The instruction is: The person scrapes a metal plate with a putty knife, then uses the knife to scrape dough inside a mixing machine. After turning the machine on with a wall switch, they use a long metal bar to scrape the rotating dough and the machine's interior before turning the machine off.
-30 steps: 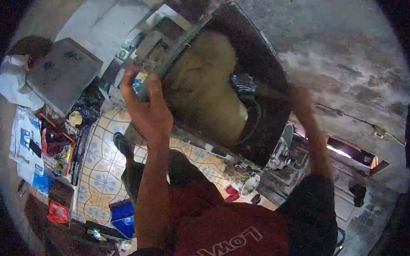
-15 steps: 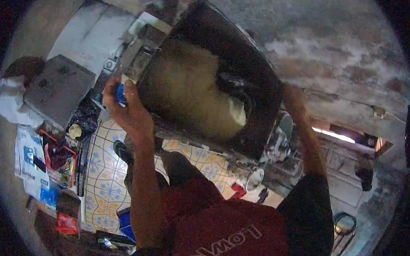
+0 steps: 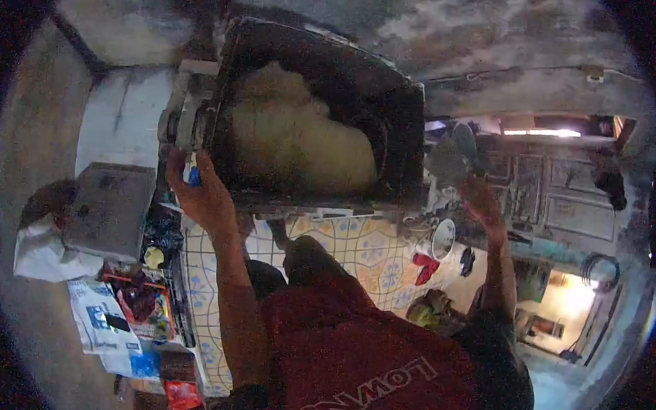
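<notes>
In front of me is a large dark rectangular tub (image 3: 411,135) with a pale, lumpy mass like dough (image 3: 301,142) inside. My left hand (image 3: 207,201) is by the tub's left side, its thumb and fingers closed around a small blue and white thing (image 3: 194,175); most of that thing is hidden. To the right of the tub, my right hand (image 3: 483,199) is raised and slightly blurred, with its fingers apart. It is off the rim, close to a round greyish-green disc (image 3: 464,143).
A grey box (image 3: 111,212) stands at the left above a white bag (image 3: 52,253) and a printed sack (image 3: 104,316). Patterned tiles (image 3: 341,256) cover the floor. A white bucket (image 3: 443,238) and red cloth (image 3: 425,268) lie beyond. A stained wall (image 3: 493,37) rises behind the tub.
My right hand has left the tub's right edge. The tub appears more level in view, and the camera has turned. My left hand stays at the left side with the blue thing.
</notes>
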`<control>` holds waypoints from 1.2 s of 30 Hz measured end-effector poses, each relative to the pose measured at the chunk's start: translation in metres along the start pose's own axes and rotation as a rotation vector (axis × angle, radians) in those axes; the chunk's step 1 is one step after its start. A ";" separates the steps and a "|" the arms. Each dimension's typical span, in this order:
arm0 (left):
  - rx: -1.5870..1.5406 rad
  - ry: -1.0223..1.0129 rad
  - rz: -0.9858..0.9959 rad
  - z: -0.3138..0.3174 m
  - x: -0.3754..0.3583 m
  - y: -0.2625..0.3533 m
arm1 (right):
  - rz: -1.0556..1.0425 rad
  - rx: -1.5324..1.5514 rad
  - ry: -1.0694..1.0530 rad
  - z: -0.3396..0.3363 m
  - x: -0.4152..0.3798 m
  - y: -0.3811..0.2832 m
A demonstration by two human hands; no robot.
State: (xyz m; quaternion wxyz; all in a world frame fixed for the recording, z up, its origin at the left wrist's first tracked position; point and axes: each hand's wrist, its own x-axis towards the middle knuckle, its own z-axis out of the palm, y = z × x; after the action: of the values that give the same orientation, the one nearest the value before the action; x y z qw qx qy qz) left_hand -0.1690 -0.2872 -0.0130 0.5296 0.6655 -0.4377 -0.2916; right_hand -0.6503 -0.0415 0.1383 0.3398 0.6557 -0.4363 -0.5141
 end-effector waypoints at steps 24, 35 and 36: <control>0.252 -0.047 -0.008 0.007 0.009 0.015 | -0.350 0.986 -0.203 -0.057 0.042 0.034; 0.230 -0.022 -0.015 0.005 0.008 0.004 | -0.417 0.983 -0.183 -0.069 0.096 0.039; 0.204 -0.032 -0.022 0.005 0.008 0.006 | -0.432 1.032 -0.194 -0.066 0.090 0.038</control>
State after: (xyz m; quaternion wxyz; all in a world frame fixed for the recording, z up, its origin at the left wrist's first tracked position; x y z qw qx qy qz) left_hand -0.1713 -0.2973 -0.0084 0.4488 0.7161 -0.4663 -0.2616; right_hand -0.5864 -0.1392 0.1540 -0.1790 0.7610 -0.5160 -0.3501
